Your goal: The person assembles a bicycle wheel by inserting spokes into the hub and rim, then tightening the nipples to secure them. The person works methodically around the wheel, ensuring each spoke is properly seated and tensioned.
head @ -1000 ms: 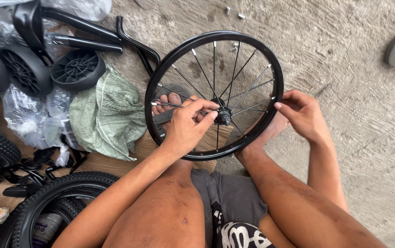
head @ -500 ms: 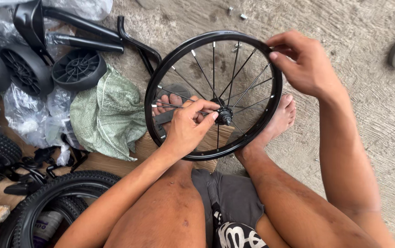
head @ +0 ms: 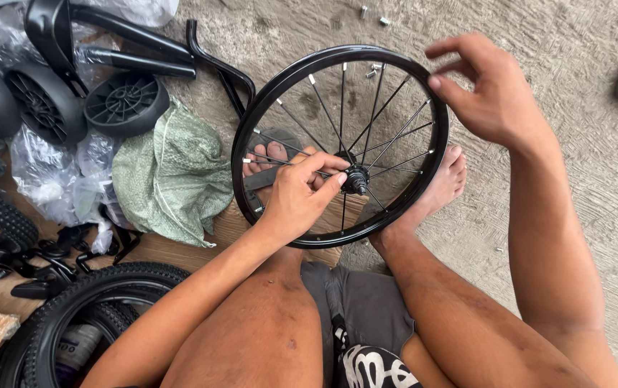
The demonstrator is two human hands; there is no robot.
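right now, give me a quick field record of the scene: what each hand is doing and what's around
left hand: fingers pinched at the hub of the spoked wheel
right hand: raised over the wheel's upper right rim, fingers loosely curled, contact unclear
wheel: black rim, no tyre, propped between bare feet
left of wheel: green woven sack, small black plastic wheels
bottom left: knobby tyre
floor: concrete

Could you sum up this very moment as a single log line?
left hand: fingers pinching hub of black spoked bicycle wheel rim | right hand: open, raised above rim's far edge | beside: crumpled green woven sack, black knobby tyre
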